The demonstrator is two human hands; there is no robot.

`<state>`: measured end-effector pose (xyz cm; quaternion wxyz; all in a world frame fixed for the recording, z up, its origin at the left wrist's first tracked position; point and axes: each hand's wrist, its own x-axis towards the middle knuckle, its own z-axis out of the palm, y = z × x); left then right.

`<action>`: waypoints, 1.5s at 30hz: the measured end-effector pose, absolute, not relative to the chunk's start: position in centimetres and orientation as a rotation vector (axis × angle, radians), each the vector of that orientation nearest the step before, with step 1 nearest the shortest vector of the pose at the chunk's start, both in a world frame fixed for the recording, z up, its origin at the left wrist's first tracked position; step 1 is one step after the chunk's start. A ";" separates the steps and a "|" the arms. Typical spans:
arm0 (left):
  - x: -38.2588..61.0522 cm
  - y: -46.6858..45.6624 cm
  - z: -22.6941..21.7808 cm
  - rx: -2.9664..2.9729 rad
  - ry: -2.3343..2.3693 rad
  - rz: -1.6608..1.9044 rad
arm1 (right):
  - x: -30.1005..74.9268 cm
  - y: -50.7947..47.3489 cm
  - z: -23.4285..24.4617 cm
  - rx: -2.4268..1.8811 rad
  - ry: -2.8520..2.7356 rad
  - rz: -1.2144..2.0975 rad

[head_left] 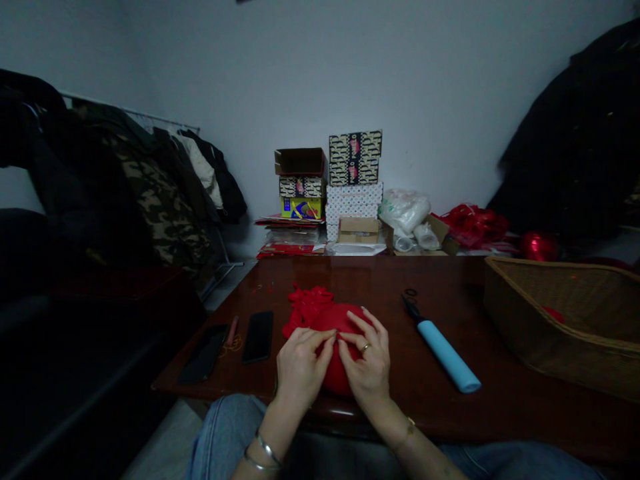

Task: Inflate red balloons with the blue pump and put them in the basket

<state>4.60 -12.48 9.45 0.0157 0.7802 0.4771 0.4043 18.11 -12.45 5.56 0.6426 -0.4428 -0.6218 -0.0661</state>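
A round red balloon (336, 382) rests at the table's front edge between my hands. My left hand (303, 363) pinches thumb and forefinger together at the balloon's neck. From the other side my right hand (369, 360), with a ring on one finger, pinches the same spot, its other fingers resting over the balloon. The fingertips hide most of the neck. Just behind and to the left lies a pile of limp red balloons (307, 307). To the right is a light blue hand pump (449, 355) with a black nozzle.
Two dark phones (258, 337) (203, 354) and a reddish stick (233, 330) with thin rubber bands lie on the left of the table. A wicker basket (560, 348) stands at the right. Boxes (354, 200) are stacked behind the table; coats (155, 193) hang at left.
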 end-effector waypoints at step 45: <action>5.5 -13.1 9.2 2.214 1.550 1.274 | 17.3 -12.3 4.7 -1.114 -1.271 0.109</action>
